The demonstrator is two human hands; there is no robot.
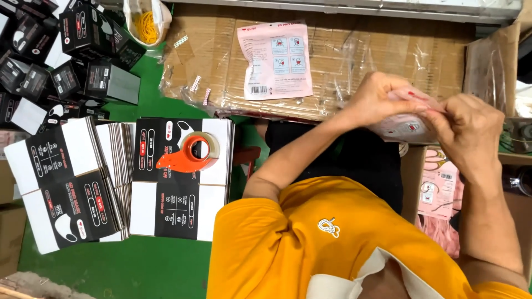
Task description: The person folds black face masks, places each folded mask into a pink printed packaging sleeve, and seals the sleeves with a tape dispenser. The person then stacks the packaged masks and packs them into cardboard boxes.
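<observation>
My left hand (377, 99) and my right hand (470, 132) are both closed on one pink plastic packet (403, 126), pinching its top edge between the fingers. The packet is held above my lap, to the right of centre. A second pink packet (275, 58) with printed panels lies flat on wrapped brown cardboard (354, 61) just beyond my left hand. More pink packets (439, 188) are piled low on the right, under my right forearm.
An orange tape dispenser (191, 152) rests on a stack of flat black-and-white cartons (180, 205); more flat cartons (61, 182) lie to its left on the green surface (138, 266). Assembled black boxes (83, 61) are heaped at top left beside a bag of yellow rubber bands (147, 25).
</observation>
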